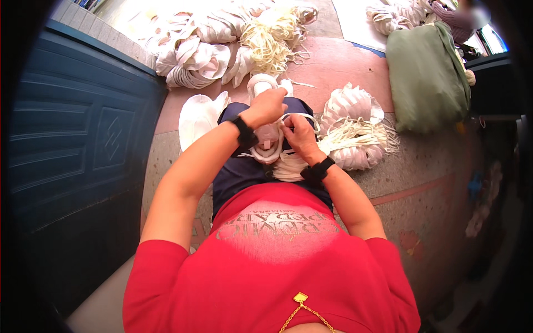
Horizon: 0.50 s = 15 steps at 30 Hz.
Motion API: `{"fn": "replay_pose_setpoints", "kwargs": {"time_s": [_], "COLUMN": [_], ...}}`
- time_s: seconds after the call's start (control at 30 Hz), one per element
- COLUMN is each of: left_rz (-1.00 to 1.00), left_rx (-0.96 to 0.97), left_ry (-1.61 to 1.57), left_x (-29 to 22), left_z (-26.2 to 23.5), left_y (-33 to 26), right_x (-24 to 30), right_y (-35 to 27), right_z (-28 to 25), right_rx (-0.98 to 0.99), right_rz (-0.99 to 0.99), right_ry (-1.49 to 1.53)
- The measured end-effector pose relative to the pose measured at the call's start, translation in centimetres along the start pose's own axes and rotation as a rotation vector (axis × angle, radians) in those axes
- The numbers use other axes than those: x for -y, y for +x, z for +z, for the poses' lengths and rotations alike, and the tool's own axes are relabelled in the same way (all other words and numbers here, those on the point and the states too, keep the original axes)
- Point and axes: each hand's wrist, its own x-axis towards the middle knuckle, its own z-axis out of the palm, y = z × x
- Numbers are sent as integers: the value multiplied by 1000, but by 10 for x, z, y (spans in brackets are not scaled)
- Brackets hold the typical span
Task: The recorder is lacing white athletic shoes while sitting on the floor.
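Observation:
A pale pink and white shoe upper [267,139] rests on my lap between my dark-trousered legs. My left hand [268,106] is closed over its far part; what its fingers pinch is hidden. Close by on the right, my right hand [300,136] pinches a white shoelace [302,115], which curves in a loop above it. Beyond my left hand shows a rounded white shoe piece [261,84]. More loose white laces [290,166] hang beside my right wrist.
Bundled shoe uppers with cream laces [358,130] lie right of my knee. A larger heap of uppers [202,53] and a lace tangle [270,41] sit ahead. White pieces [199,116] lie left. A blue door [89,133] stands left, a stuffed green sack [426,77] right. Another person [452,22] is at far right.

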Motion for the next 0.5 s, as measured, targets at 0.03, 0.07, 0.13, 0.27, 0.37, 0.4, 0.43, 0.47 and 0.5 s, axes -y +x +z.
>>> {"fn": "replay_pose_setpoints", "kwargs": {"time_s": [0.03,0.07,0.13,0.27,0.37,0.4,0.43,0.47,0.5], "left_rz": [9,-88,-145,-321,-501,-537,-541,-544,-546], "left_rx": [3,254,473,623,559,527,531,485,434], "left_ry": [0,-31,-9,-357,-743,-829,-826,-909,-991], "left_x": [-5,-10,-7,-8,-4,-3,0,4,5], "left_z": [0,-2,3,-12,-24,-30,-32,-34,-37], "left_y": [10,18,33,33,30,27,26,26,27], "right_x": [2,4,4,0,9,15,20,25,29], "right_y": [0,0,0,0,2,6,9,12,16], "right_z": [-1,-4,-2,-1,-1,-4,-5,-5,-5], "right_rx": [-13,19,10,49,87,163,240,287,285], "right_rz": [-32,-49,-71,-192,-247,-267,-287,-278,-278], "right_ry": [-14,-42,-53,-193,-398,-543,-687,-747,-744]}}
